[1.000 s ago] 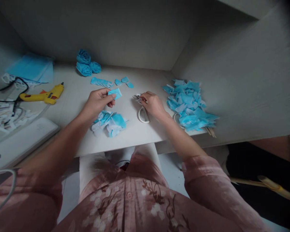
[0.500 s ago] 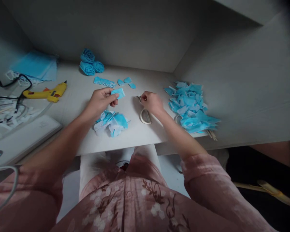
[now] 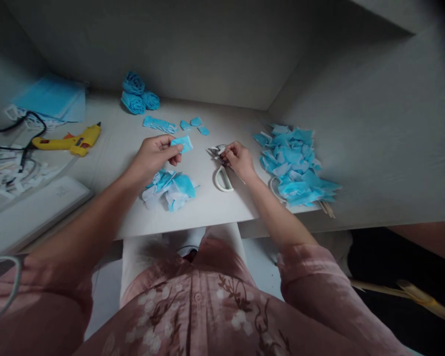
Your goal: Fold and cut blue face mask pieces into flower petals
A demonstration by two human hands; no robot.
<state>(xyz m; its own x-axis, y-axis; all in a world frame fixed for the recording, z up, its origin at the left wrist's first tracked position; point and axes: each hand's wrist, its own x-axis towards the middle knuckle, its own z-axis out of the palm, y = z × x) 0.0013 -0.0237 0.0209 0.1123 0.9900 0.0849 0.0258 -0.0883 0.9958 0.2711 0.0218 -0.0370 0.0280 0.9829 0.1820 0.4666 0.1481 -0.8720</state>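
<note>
Between the thumb and fingers of my left hand (image 3: 159, 152) is a small folded blue fabric piece (image 3: 183, 144) with a white edge. My right hand (image 3: 239, 159) is in a pinch over the scissors (image 3: 223, 180), which lie on the table with their blades pointing away. A small whitish strip shows by its fingertips, too small to make out clearly. Below my left hand sits a loose heap of blue and white fabric scraps (image 3: 174, 190). Beyond it lie a row of folded blue pieces (image 3: 159, 124) and several small blue cut pieces (image 3: 196, 121).
Three rolled blue fabric roses (image 3: 134, 94) stand at the back. On the left are a yellow glue gun (image 3: 83, 141), a stack of blue masks (image 3: 50, 101), black cables and a white box-shaped device (image 3: 40, 207). A large pile of blue scraps (image 3: 292, 158) with sticks beneath lies right.
My right hand has shifted slightly right, baring more of the scissors and a whitish strip by the fingertips. My left hand keeps the blue piece in about the same spot.
</note>
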